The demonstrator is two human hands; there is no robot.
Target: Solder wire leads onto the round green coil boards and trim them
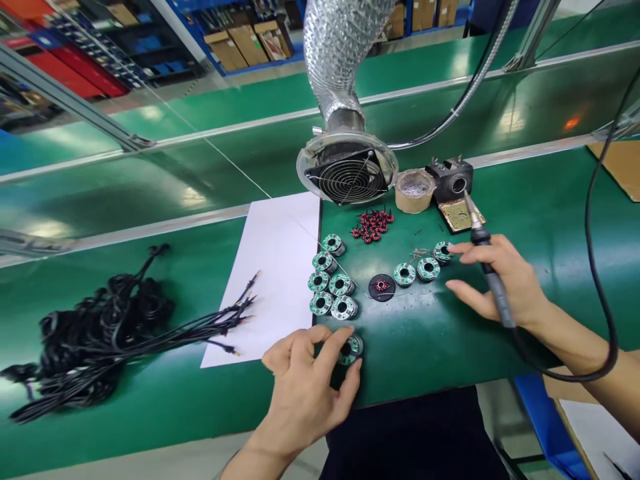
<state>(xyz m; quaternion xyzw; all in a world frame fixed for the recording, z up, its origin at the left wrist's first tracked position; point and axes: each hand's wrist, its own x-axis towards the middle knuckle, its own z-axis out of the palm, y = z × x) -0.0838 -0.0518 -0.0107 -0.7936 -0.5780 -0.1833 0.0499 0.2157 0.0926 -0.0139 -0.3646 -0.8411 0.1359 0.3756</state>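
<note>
Near the front of the bench, my left hand (315, 377) is closed, thumb and fingertips around a round metal part with a ring-shaped green circuit board (353, 349). My right hand (510, 273) is closed on a soldering iron (493, 283), its tip pointing up toward the stand. The right index fingertip reaches the edge of another round board part (443, 252); whether it presses on it I cannot tell. Two similar parts (428, 269) sit beside that one. A small red-and-black wound core (381, 285) lies on a black disc (375, 296) between the groups.
Several round board parts (341, 285) stand along the white sheet (273, 267). Behind them are a pile of red cores (373, 225), a tape-roll dish (415, 190) and the iron stand (453, 180). A fume duct (345, 67) hangs overhead. Black cables (110, 333) lie left.
</note>
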